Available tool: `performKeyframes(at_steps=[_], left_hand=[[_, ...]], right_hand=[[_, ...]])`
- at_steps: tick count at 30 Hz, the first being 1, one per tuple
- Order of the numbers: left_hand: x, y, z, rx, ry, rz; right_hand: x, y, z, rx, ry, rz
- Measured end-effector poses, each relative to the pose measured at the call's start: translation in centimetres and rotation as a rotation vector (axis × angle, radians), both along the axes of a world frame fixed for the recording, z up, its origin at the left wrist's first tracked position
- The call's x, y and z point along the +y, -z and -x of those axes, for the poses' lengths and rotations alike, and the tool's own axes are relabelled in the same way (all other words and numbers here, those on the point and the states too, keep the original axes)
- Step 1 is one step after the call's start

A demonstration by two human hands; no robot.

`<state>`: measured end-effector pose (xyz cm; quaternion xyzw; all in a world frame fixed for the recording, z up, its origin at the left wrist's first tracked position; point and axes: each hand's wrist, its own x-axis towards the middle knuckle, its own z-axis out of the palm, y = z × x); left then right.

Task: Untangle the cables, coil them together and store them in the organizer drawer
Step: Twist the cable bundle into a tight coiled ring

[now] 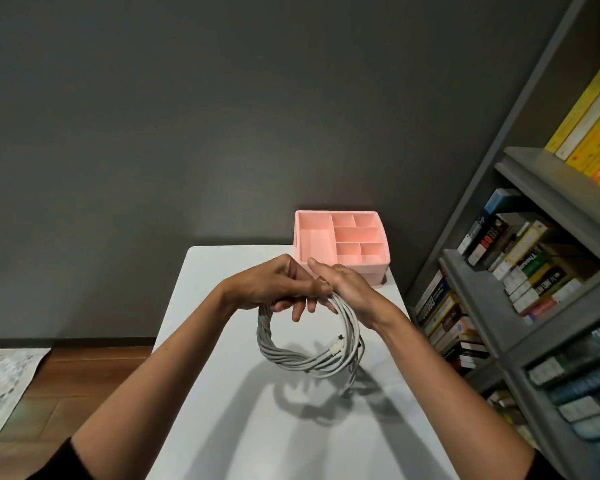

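Observation:
A round coil of grey-white cables (291, 358) hangs above the white table (222, 410), with a white plug end on its right side. My left hand (274, 285) grips the top of the coil, fingers curled round the strands. My right hand (347, 285) holds the coil's upper right part, its fingers hidden behind the left hand. The pink organizer (302, 233) with several open compartments stands at the table's far right corner, just behind my hands.
A grey bookshelf (520, 278) packed with books runs along the right side close to the table edge. A dark grey wall is behind the table. Wooden floor and a patterned rug (0, 386) lie to the left.

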<state>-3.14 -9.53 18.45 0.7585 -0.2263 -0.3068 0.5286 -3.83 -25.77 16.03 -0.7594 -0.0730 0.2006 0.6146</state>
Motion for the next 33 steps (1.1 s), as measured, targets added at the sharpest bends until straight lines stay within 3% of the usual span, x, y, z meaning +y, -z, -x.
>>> performKeyframes(at_steps=[5,15,19,23,28,30,33], left_hand=[[0.0,0.5,0.3,-0.034,-0.082,0.075],[1.5,1.2,0.4,0.030,-0.124,0.229],[1.2,1.0,0.9,0.044,-0.080,0.245],[1.9,0.3,0.4,0.042,-0.131,0.374],[2.0,0.6,0.4,0.018,-0.130,0.228],[1.7,1.1,0.5,0.059,-0.124,0.239],[1.3,1.6,0.7,0.079,-0.122,0.206]], right_hand=[[-0.7,0.2,-0.9,-0.034,-0.096,0.096],[-5.1,5.7,-2.4,0.091,-0.165,-0.239],[-5.9,8.3,-3.0,0.069,-0.197,-0.144],[-6.2,10.4,-2.2,0.157,0.014,-0.083],[-5.7,8.8,-2.1,0.066,0.323,0.110],[-5.8,7.6,-3.0,0.030,0.582,-0.005],[-5.4,4.9,-4.3,0.029,0.777,-0.386]])
